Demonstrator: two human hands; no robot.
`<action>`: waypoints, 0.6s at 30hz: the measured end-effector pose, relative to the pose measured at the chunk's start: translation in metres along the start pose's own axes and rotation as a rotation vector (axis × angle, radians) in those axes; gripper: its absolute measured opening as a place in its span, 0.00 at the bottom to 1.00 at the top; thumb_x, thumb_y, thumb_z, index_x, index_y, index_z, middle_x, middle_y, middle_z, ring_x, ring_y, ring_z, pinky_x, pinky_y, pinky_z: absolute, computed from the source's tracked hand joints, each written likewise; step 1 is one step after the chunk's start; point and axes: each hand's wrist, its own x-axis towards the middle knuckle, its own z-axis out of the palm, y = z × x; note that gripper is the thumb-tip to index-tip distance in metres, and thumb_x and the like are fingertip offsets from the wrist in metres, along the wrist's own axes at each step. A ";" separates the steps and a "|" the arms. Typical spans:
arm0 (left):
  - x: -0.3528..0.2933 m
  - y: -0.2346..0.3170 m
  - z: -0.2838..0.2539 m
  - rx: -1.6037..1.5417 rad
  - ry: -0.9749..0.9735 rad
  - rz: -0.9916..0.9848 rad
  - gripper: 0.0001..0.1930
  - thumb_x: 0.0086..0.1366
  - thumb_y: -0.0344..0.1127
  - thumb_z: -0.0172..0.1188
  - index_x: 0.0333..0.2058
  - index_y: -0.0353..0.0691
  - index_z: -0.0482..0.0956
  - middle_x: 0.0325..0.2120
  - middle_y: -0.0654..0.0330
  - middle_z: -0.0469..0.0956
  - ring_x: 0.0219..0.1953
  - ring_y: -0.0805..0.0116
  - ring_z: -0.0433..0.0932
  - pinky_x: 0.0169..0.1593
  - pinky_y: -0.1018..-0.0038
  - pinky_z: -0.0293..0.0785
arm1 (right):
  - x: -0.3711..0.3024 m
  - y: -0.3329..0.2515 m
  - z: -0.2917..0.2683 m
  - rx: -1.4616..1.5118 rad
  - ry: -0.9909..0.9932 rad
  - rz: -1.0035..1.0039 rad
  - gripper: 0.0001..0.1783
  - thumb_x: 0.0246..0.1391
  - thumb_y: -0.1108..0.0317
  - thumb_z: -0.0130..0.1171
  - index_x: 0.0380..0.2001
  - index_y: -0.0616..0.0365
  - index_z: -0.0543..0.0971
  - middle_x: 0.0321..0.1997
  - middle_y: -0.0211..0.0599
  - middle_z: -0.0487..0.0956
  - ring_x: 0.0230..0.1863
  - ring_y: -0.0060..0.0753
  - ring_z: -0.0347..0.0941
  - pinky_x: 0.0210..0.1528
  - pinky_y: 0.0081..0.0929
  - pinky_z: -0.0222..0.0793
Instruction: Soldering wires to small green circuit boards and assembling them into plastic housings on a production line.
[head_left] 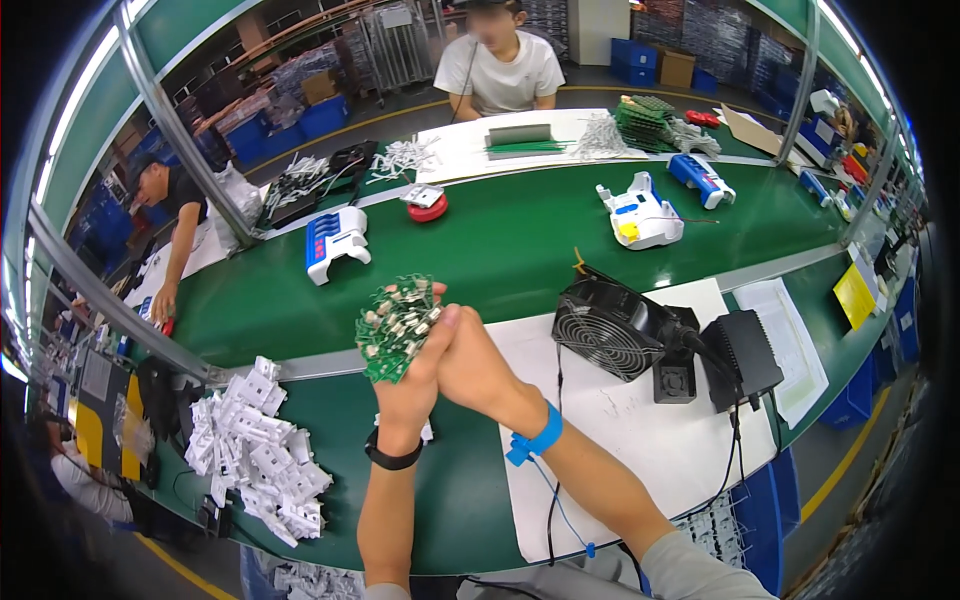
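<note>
A thick bunch of small green circuit boards [388,335] with pale connectors is held up over the near edge of the green belt. My left hand [412,385], with a black band at its wrist, is closed around the bunch from below. Pressed against it on the right, my right hand [478,362] is closed, its fingers curled in beside the boards. What lies inside those fingers is hidden. A blue strap [540,432] with a cord circles my right wrist. Below the hands, a small white part peeks out beside my left wrist.
A heap of white plastic parts [262,450] lies to the left. At right stand a black fan [610,325] and a black box [742,358], with cables, on a white sheet [530,500]. White-and-blue housings [640,212] sit on the green belt [480,240]. Other people work across and far left.
</note>
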 end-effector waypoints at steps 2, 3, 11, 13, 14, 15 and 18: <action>-0.001 0.003 0.000 -0.013 0.036 0.008 0.09 0.62 0.27 0.65 0.42 0.34 0.82 0.37 0.62 0.80 0.41 0.74 0.77 0.48 0.75 0.73 | 0.000 0.001 0.002 -0.001 -0.012 0.026 0.09 0.57 0.68 0.55 0.36 0.61 0.80 0.34 0.52 0.82 0.35 0.61 0.76 0.38 0.41 0.72; -0.001 0.006 -0.003 -0.016 0.028 -0.011 0.09 0.62 0.27 0.65 0.41 0.34 0.82 0.36 0.62 0.80 0.40 0.74 0.77 0.48 0.75 0.73 | 0.000 0.003 0.003 -0.009 -0.033 0.052 0.10 0.56 0.69 0.56 0.37 0.63 0.80 0.34 0.54 0.82 0.35 0.62 0.77 0.38 0.42 0.73; 0.009 0.001 -0.031 -0.171 0.082 -0.124 0.06 0.64 0.30 0.66 0.35 0.32 0.82 0.31 0.60 0.83 0.35 0.73 0.81 0.42 0.75 0.75 | 0.002 0.002 0.012 -0.172 -0.131 0.134 0.11 0.54 0.69 0.58 0.32 0.68 0.80 0.26 0.55 0.80 0.29 0.58 0.77 0.34 0.43 0.71; 0.013 0.005 -0.033 -0.270 0.138 -0.204 0.07 0.64 0.31 0.66 0.35 0.33 0.81 0.30 0.59 0.83 0.34 0.71 0.82 0.40 0.74 0.75 | 0.002 0.008 0.016 -0.161 -0.148 0.155 0.11 0.55 0.68 0.57 0.31 0.68 0.80 0.25 0.55 0.79 0.28 0.57 0.77 0.34 0.43 0.71; 0.016 0.002 -0.038 -0.265 0.155 -0.234 0.07 0.64 0.32 0.67 0.34 0.35 0.80 0.28 0.58 0.83 0.32 0.70 0.82 0.37 0.73 0.74 | 0.002 0.014 0.017 -0.163 -0.154 0.175 0.11 0.55 0.68 0.57 0.30 0.68 0.80 0.25 0.56 0.79 0.28 0.57 0.77 0.33 0.43 0.71; 0.018 -0.003 -0.043 -0.276 0.138 -0.221 0.07 0.63 0.32 0.67 0.34 0.36 0.80 0.27 0.59 0.82 0.31 0.71 0.81 0.36 0.74 0.74 | 0.002 0.020 0.019 -0.158 -0.146 0.172 0.12 0.55 0.67 0.56 0.30 0.68 0.80 0.24 0.56 0.78 0.26 0.57 0.76 0.33 0.43 0.70; 0.020 -0.003 -0.047 -0.321 0.124 -0.253 0.07 0.63 0.33 0.67 0.32 0.38 0.80 0.22 0.62 0.79 0.27 0.71 0.79 0.35 0.74 0.73 | 0.002 0.023 0.020 -0.227 -0.151 0.158 0.12 0.56 0.68 0.55 0.29 0.69 0.79 0.23 0.55 0.78 0.26 0.57 0.76 0.33 0.43 0.70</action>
